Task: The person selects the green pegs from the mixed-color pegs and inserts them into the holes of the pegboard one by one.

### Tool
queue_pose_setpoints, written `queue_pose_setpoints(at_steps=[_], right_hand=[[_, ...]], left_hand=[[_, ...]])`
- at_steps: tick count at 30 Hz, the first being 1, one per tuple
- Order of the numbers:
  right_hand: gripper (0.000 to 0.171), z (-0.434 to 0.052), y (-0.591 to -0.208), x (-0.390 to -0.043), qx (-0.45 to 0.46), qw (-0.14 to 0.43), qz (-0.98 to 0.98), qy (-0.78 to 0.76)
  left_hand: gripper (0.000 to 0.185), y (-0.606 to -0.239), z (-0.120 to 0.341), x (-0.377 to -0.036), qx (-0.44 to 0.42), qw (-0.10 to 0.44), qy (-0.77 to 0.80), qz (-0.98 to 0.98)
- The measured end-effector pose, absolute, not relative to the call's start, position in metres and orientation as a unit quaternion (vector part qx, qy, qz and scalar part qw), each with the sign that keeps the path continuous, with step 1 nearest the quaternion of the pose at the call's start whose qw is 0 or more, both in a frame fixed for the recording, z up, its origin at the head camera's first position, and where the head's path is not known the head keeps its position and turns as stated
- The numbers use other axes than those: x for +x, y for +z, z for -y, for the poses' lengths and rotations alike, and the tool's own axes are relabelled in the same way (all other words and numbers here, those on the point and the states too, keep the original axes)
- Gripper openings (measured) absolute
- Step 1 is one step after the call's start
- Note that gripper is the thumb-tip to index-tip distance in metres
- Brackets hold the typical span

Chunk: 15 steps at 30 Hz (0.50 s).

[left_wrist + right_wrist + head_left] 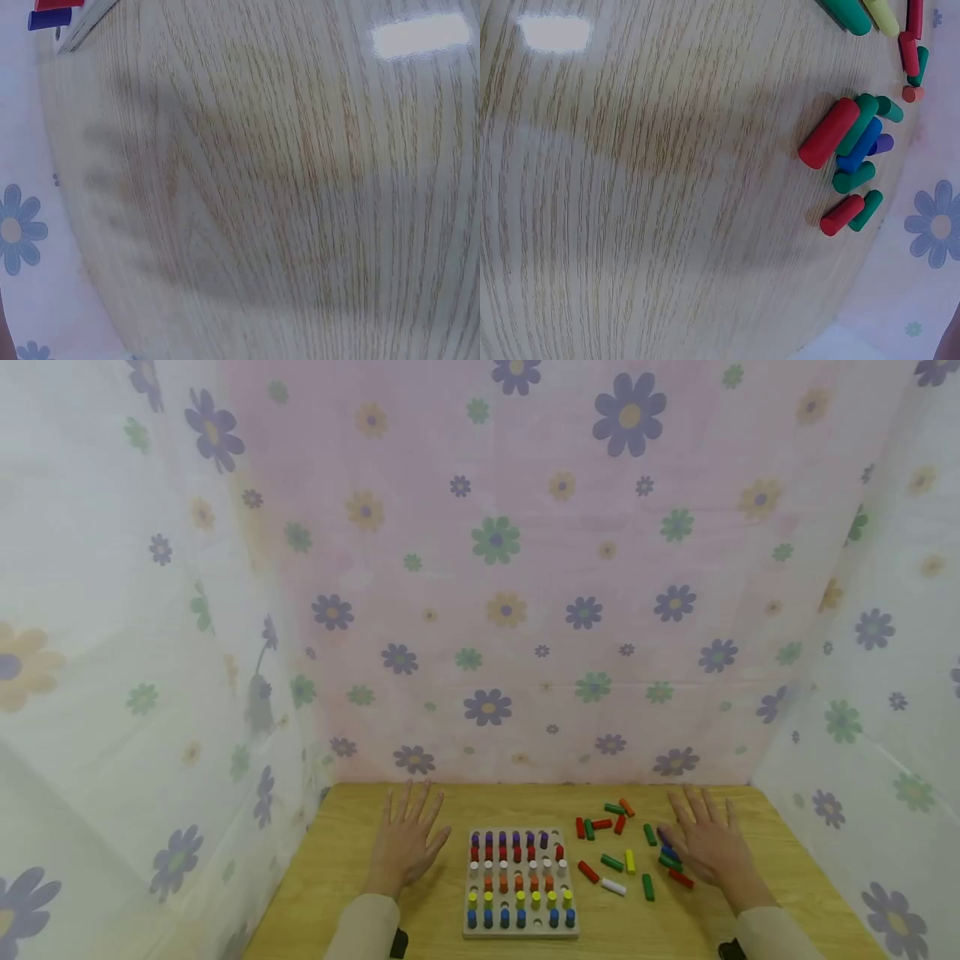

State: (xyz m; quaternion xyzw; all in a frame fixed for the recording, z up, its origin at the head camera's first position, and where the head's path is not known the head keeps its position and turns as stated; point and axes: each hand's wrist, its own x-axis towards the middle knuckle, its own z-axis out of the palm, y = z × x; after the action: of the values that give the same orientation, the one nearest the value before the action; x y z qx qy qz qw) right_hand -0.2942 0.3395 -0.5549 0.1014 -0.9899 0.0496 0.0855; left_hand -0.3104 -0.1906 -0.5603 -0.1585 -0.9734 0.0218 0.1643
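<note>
A person's left hand (406, 842) lies flat on the wooden bench (352, 893), fingers spread, holding nothing; the wrist views show neither hand. Just right of it sits one square pegboard (521, 882) with six rows of upright pegs: purple, red, white, orange, yellow, blue. A few holes look unfilled; exact peg counts are too small to tell. Right of the board lie about a dozen loose pegs (612, 862). The right hand (708, 843) rests flat, fingers spread, partly covering several pegs.
</note>
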Motion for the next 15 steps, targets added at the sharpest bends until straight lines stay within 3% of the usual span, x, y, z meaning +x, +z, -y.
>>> queue_pose_setpoints(at_steps=[6,15], right_hand=[[0.078,-0.349,-0.550,-0.292,0.099,0.088,0.989,0.070],[0.075,-0.352,-0.551,-0.290,0.112,0.104,0.985,0.086]], left_hand=[[0.067,-0.561,0.188,-0.310,-0.168,0.162,0.031,0.972],[0.063,-0.564,0.193,-0.301,-0.197,0.202,0.004,0.959]])
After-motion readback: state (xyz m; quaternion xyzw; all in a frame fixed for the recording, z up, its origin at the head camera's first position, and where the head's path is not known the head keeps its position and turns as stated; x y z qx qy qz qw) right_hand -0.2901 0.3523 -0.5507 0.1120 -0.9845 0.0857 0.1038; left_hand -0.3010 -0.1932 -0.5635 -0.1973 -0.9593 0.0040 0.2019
